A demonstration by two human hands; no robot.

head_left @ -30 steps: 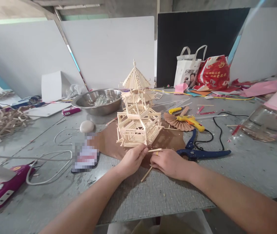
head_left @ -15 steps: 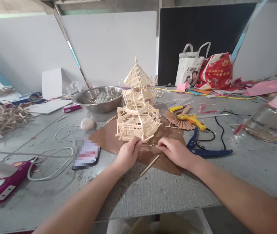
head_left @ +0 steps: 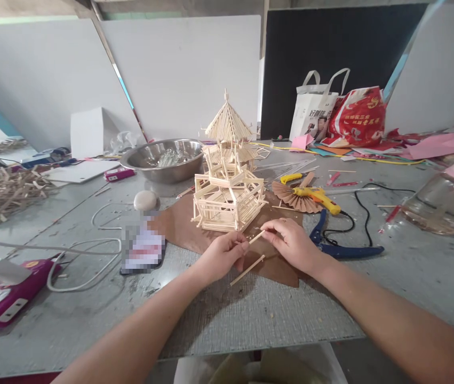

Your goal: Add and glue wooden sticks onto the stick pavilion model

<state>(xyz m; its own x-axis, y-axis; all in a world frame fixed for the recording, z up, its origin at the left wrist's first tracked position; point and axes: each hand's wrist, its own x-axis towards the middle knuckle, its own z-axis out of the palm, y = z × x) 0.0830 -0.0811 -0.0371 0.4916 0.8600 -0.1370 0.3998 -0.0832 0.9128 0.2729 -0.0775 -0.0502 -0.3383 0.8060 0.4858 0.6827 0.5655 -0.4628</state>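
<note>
Between my two hands is a short wooden stick (head_left: 256, 237), pinched at its left end by my left hand (head_left: 227, 253) and at its right end by my right hand (head_left: 286, 240). Just beyond them stands a pagoda model (head_left: 229, 197) built of thin wooden sticks, with a pointed roof and open railings below. It rests on a brown sheet (head_left: 178, 224). Another loose stick (head_left: 247, 270) lies in front of my hands, across the sheet's near edge. Small wood bits are scattered by the model's base.
Right of the model lie a yellow glue gun (head_left: 318, 198), a folded brown paper fan (head_left: 291, 197) and a blue cutter (head_left: 342, 250). A steel basin (head_left: 162, 173) stands behind left. Further left are a phone (head_left: 142, 250) and a purple power strip (head_left: 14, 298). A clear jug (head_left: 435, 208) stands far right.
My left hand has come away from the model's base, back and to the right. The stick now shows held between both hands, which are closer together.
</note>
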